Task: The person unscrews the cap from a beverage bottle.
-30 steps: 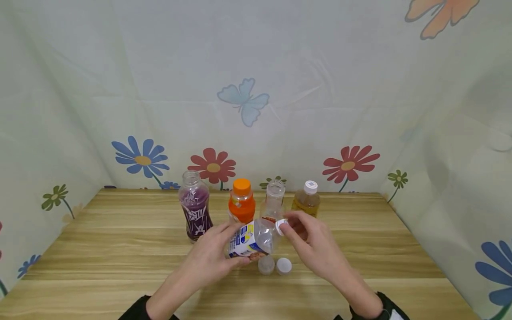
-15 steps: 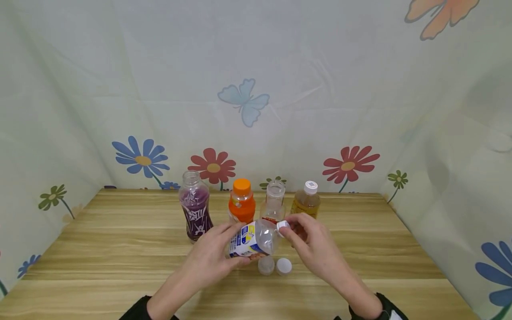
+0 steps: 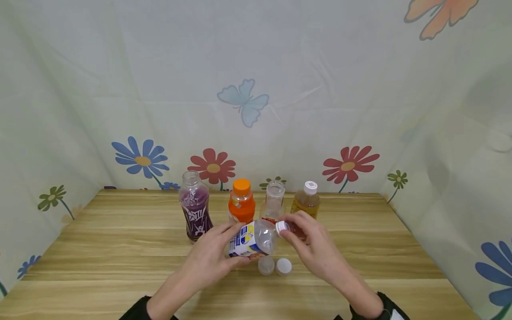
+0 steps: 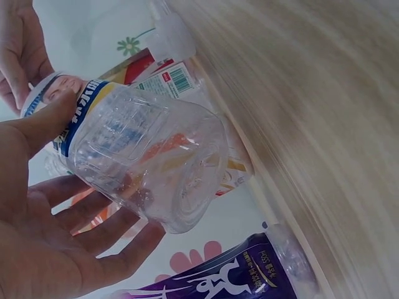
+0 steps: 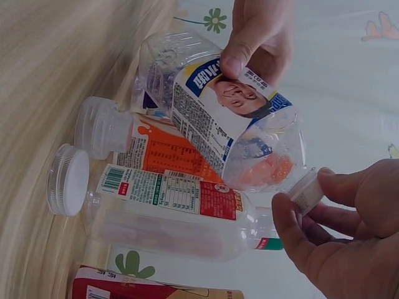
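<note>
Pinching white cap [image 3: 282,226] in right fingers [image 5: 349,187], lower centre; gripping plastic bottle [image 3: 258,240] in left fingers [image 4: 140,249]. Likely light, squeezable; hold label [image 3: 245,239].

- We read "550ml" on the purple bottle [image 4: 230,274].
- We make out 水 on the blue-and-white label [image 5: 202,115] of the held bottle [image 5: 271,156]; smaller print's too fine.
- We spot a barcode [image 5: 113,179] on the clear bottle [image 5: 181,221].

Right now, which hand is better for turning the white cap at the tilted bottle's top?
Probably the right hand: its fingers pinch the white cap at the neck of the clear bottle. The left hand grips the bottle's body, so it likely suits steadying.
</note>
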A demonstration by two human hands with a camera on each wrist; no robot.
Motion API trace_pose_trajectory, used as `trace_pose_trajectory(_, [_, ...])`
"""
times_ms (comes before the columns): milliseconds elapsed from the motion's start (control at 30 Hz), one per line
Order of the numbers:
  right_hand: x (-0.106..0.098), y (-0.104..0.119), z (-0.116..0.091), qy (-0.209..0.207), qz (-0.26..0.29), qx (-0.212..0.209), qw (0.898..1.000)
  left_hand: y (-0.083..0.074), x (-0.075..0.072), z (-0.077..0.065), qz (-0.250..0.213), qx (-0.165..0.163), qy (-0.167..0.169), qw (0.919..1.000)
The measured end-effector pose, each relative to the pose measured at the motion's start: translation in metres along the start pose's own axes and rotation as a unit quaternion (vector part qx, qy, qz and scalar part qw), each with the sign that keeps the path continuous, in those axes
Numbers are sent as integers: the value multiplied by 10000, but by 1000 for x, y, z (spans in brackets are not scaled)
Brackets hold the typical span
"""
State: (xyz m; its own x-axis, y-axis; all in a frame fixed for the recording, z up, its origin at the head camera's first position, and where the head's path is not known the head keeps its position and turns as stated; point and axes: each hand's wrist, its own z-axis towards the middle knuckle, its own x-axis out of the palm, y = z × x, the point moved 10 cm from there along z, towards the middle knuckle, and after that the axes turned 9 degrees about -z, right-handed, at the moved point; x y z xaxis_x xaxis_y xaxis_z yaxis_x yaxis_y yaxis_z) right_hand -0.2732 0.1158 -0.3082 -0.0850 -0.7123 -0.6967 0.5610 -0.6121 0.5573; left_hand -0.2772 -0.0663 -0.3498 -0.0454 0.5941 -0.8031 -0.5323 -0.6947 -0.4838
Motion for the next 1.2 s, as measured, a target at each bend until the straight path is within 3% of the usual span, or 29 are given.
trace_pose_trajectory(533, [2, 7, 0, 297, -77, -468, 9984, 1, 1, 0, -27, 22, 13, 10000])
trace_pose_trajectory(1200, [4, -13, 1, 302, -412, 536, 9973, -1, 1, 0, 211, 39, -66, 9997])
